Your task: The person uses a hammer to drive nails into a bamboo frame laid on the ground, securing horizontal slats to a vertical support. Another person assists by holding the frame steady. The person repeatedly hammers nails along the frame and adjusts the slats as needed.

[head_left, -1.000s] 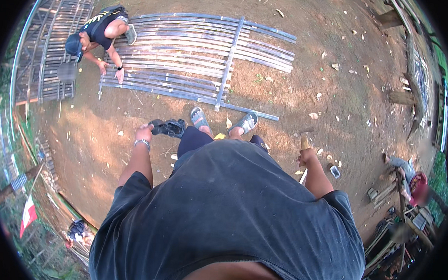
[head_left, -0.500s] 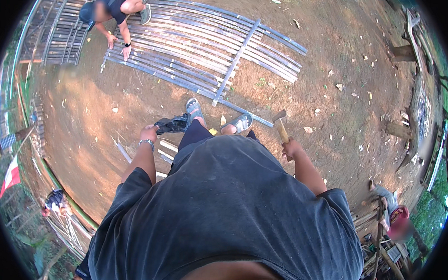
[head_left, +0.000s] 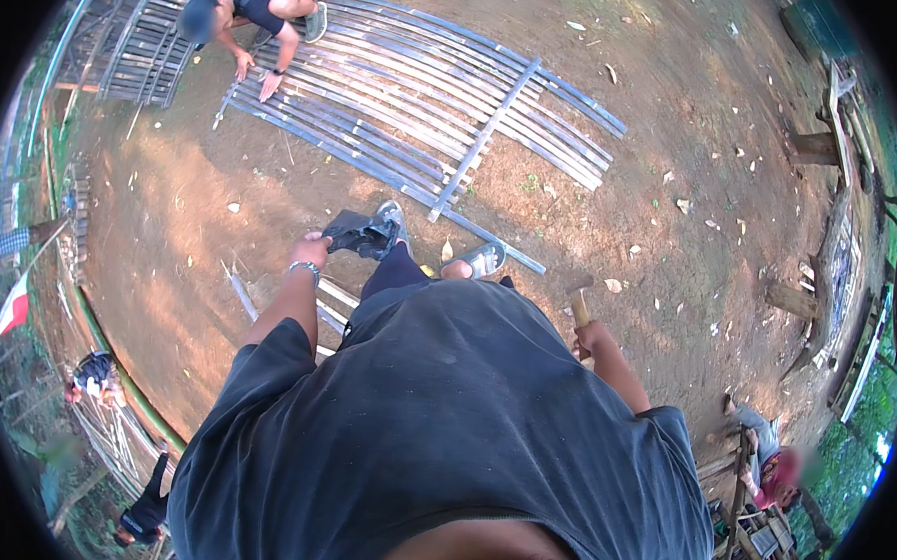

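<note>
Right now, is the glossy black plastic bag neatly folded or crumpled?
Crumpled: the bag, held in the left hand, shows uneven creases and a ragged outline.

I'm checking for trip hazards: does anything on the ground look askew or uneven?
Yes, the slats end unevenly: by the person's feet, one strip juts past the crosspiece, while its neighbours stop near it.

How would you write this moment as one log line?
left hand: holds black bag; right hand: grips wooden-handled tool; slat panel: on ground; crouching co-worker: hands at panel's left end
</note>
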Tool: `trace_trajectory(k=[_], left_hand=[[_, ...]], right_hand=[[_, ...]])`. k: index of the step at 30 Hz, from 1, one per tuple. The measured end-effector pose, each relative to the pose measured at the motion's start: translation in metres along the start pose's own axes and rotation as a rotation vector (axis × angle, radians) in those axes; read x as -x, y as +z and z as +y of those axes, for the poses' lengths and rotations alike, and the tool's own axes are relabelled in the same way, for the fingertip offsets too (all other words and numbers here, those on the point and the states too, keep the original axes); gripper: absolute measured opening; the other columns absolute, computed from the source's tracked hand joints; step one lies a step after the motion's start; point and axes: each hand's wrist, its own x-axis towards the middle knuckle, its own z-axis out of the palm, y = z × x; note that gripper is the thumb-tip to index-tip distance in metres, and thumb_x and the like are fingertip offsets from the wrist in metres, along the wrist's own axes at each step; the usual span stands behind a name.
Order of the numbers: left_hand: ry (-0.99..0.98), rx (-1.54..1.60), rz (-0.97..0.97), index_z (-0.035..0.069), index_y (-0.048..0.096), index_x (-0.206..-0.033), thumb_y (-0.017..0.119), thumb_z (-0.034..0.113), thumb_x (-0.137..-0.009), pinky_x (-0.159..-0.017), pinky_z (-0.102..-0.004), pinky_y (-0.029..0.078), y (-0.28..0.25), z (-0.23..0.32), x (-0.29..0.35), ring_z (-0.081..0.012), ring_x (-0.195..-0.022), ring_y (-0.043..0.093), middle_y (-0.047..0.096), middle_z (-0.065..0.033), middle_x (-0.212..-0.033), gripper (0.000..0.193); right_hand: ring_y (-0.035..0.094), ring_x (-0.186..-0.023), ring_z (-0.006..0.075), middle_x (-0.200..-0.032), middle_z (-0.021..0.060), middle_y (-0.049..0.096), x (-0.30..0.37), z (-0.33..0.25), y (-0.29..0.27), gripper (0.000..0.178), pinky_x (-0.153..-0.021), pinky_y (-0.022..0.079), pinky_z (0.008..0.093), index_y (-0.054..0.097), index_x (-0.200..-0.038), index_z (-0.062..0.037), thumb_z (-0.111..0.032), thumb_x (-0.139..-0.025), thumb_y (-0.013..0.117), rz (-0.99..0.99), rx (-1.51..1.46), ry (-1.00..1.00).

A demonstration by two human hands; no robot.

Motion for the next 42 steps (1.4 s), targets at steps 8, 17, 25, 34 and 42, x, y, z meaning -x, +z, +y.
trace_trajectory(k=[8, 17, 25, 34, 42], left_hand=[[-0.034, 0.020, -0.046, 0.005, 0.072, -0.119, 0.075, 0.035, -0.086, -0.098, -0.0362, 0.050, 0.012, 0.019, -0.015, -0.0287, -0.111, 0.069, 0.073, -0.0166, -0.118, 0.044], [-0.024, 0.139, 0.006, 0.002, 0.074, -0.110, 0.077, 0.028, -0.084, -0.091, -0.0371, 0.053, 0.015, 0.027, -0.009, -0.0281, -0.100, 0.072, 0.076, -0.0164, -0.105, 0.036], [-0.128, 0.197, -0.045, 0.000, 0.071, -0.114, 0.077, 0.026, -0.086, -0.091, -0.0365, 0.052, 0.003, -0.015, 0.006, -0.0263, -0.098, 0.071, 0.075, -0.0152, -0.108, 0.039], [-0.093, 0.169, 0.004, 0.000, 0.071, -0.111, 0.075, 0.028, -0.088, -0.090, -0.0354, 0.051, -0.008, -0.032, -0.011, -0.0251, -0.096, 0.070, 0.076, -0.0141, -0.102, 0.036], [-0.036, 0.344, -0.200, -0.001, 0.070, -0.112, 0.073, 0.025, -0.092, -0.077, -0.0313, 0.051, -0.011, -0.014, -0.050, -0.0147, -0.085, 0.066, 0.074, -0.0080, -0.098, 0.033]], right_hand=[[0.071, -0.062, 0.0345, -0.079, 0.0224, 0.066, 0.056, -0.038, 0.011, 0.027, -0.052, 0.061, 0.0448, 0.055, -0.115, 0.0114, -0.008, -0.097, 0.058, 0.006, 0.233, -0.078], [0.069, -0.065, 0.0298, -0.081, 0.0193, 0.064, 0.003, -0.043, 0.004, 0.033, -0.055, 0.060, 0.0419, 0.046, -0.123, 0.0058, -0.012, -0.098, 0.058, -0.050, 0.181, -0.428], [0.067, -0.069, 0.0212, -0.079, 0.0114, 0.061, 0.114, -0.096, 0.073, 0.029, -0.061, 0.056, 0.0356, 0.045, -0.121, -0.0032, -0.013, -0.099, 0.060, 0.186, -0.427, -0.713], [0.059, -0.060, 0.0191, -0.075, 0.0081, 0.060, 0.046, -0.185, 0.075, 0.014, -0.052, 0.051, 0.0350, 0.053, -0.105, -0.0050, -0.003, -0.093, 0.060, -0.034, -0.615, -0.436], [0.062, -0.060, 0.0174, -0.080, 0.0083, 0.068, 0.047, -0.180, 0.118, 0.022, -0.055, 0.050, 0.0327, 0.061, -0.107, -0.0054, -0.017, -0.090, 0.069, 0.117, -0.173, -0.383]])
